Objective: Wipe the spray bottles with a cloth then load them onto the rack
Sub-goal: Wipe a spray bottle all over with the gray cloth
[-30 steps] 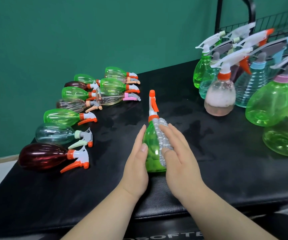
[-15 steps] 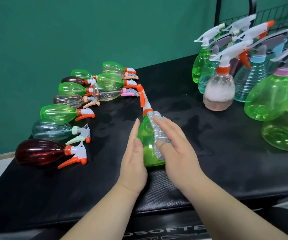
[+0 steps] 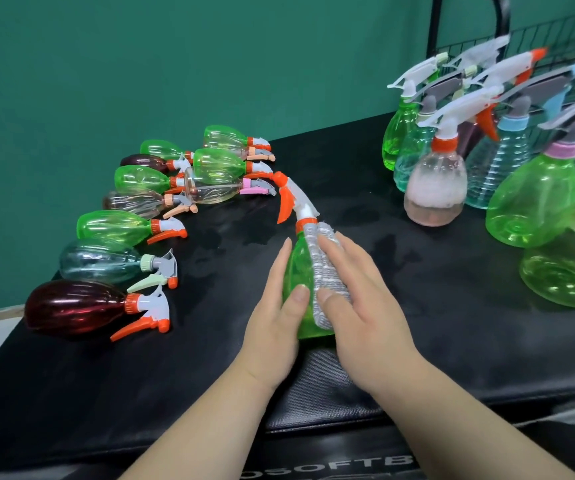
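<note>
A green spray bottle point(image 3: 300, 271) with an orange trigger stands on the black table point(image 3: 435, 323), its nozzle leaning to the upper left. My left hand point(image 3: 272, 327) grips its left side, thumb on the front. My right hand point(image 3: 365, 306) holds a grey cloth point(image 3: 320, 268) pressed against the bottle's right side from neck to base. The black wire rack point(image 3: 556, 32) rises at the back right.
Several spray bottles lie in a row on the left, from a dark red one point(image 3: 71, 306) back toward the green wall. Several upright bottles crowd the right side, among them a pink foamy one point(image 3: 435, 192) and large green ones point(image 3: 532, 199).
The green bottle has tipped so its nozzle swings from upright to the upper left. Both hands stay on it, and the cloth has shifted along its right side.
</note>
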